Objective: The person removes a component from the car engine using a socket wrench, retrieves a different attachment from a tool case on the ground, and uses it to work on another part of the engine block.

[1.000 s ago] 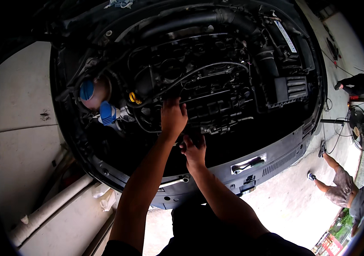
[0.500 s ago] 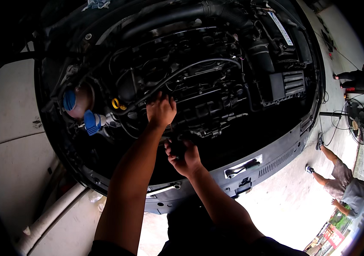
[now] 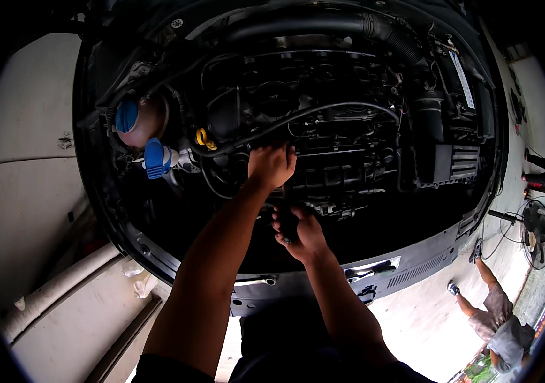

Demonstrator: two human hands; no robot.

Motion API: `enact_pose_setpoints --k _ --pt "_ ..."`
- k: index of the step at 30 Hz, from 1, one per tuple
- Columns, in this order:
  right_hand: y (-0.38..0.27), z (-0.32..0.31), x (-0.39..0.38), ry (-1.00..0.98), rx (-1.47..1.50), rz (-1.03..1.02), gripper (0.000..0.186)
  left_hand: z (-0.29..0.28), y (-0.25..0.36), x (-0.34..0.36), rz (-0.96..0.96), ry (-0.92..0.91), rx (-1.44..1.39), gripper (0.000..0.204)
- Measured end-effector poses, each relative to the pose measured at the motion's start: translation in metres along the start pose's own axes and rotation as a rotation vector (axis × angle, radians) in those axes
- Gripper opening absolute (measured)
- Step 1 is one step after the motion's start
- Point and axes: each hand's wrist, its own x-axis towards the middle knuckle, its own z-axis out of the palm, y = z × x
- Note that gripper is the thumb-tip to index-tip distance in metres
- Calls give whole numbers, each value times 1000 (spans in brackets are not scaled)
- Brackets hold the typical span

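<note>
An open engine bay with a dark engine [image 3: 342,175] lies before me. My left hand [image 3: 271,167] reaches onto its near side, just below a curved black hose [image 3: 310,112]. Its fingers bend down into the dark, closed on something I cannot make out. Nearer to me, my right hand [image 3: 303,236] is curled at the engine's front edge. Something dark sits between its thumb and fingers, too shadowed to name. A yellow dipstick handle [image 3: 203,138] stands to the left of my left hand.
At left are a coolant tank with a blue cap [image 3: 127,117] and a blue filler cap [image 3: 156,158]. A wrench [image 3: 256,281] and another metal tool [image 3: 374,268] lie on the front panel. A floor fan [image 3: 536,235] and a person [image 3: 499,319] are at right.
The view has shifted, so the engine bay sits further right in it. My left hand's fingers are more bent down than before. My right hand stays curled near the engine's front edge.
</note>
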Motion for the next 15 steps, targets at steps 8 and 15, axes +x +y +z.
enact_pose_setpoints --k 8,15 --pt "-2 13 -6 125 -42 118 28 -1 2 1 -42 -88 -27 20" --pt "6 16 -3 370 -525 -229 23 -2 8 2 -86 -133 -2 23"
